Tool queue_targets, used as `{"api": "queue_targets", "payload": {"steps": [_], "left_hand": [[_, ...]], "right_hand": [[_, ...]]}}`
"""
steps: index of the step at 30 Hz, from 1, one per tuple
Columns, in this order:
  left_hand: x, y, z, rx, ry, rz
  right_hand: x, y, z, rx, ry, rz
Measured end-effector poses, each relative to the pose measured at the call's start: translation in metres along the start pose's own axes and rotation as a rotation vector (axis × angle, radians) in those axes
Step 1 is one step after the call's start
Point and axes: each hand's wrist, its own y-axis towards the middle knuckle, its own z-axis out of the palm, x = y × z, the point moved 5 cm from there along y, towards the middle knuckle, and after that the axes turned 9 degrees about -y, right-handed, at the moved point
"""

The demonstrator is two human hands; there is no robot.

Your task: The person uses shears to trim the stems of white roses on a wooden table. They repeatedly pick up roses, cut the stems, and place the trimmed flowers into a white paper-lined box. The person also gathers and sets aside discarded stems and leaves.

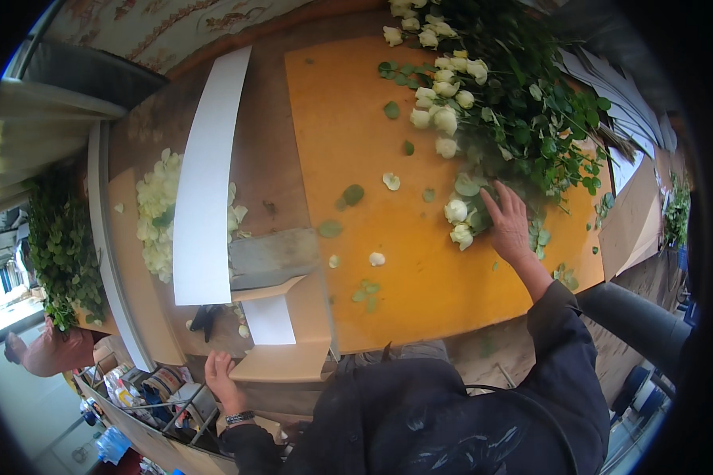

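Your right hand [509, 222] is partly open, its fingers at the leaves beside the lowest white roses [456, 211], on the orange surface [420, 301]; I cannot tell if it grips. Your left hand [223, 381], half open, shows nothing held, near the folded cardboard [281, 362].

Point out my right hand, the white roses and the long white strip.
Right hand [512, 226]: head view, on the back of the hand.
White roses [445, 120]: head view, on one bloom of the group.
Long white strip [207, 182]: head view, midway along its flat face.
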Motion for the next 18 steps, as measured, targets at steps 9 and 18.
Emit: {"api": "queue_targets", "payload": {"steps": [9, 18], "left_hand": [[-0.020, -0.012, 0.026, -0.094, -0.069, -0.008], [-0.162, -0.088, 0.085, -0.296, 0.298, 0.636]], "right_hand": [[-0.012, 0.051, 0.006, 0.153, 0.151, -0.046], [-0.030, 0.075, -0.075, -0.159, 0.523, 0.158]]}}
